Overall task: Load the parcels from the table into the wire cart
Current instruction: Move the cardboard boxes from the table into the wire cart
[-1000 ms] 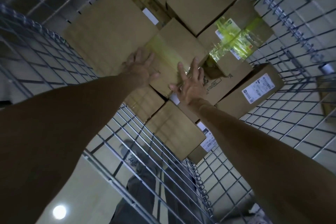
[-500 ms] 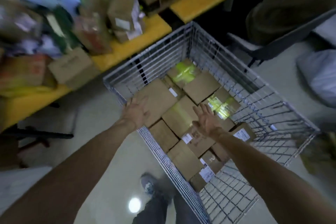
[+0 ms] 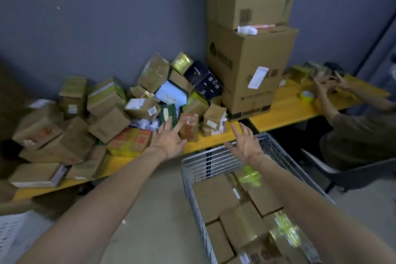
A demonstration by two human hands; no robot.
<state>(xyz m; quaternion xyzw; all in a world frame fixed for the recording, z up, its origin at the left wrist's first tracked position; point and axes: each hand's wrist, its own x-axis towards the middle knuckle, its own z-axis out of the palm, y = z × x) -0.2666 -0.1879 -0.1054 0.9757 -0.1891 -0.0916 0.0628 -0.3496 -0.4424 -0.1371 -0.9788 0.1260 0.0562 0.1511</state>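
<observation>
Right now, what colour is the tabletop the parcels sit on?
The tabletop is yellow, seen best in the head view.

Looked out from the wearer's head, wide-angle, tilted forward and down. Faced the grey wall [image 3: 85,17] and the yellow table [image 3: 285,111] heaped with parcels [image 3: 107,122], within arm's reach. Caught the left hand [image 3: 169,141] and right hand [image 3: 246,146] mid-frame, and the wire cart [image 3: 214,163] close below at lower right. Served as the only view.

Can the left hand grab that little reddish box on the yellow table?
Probably yes. The left hand is open and right beside the reddish box, which stands near the table's front edge with nothing between them.
</observation>
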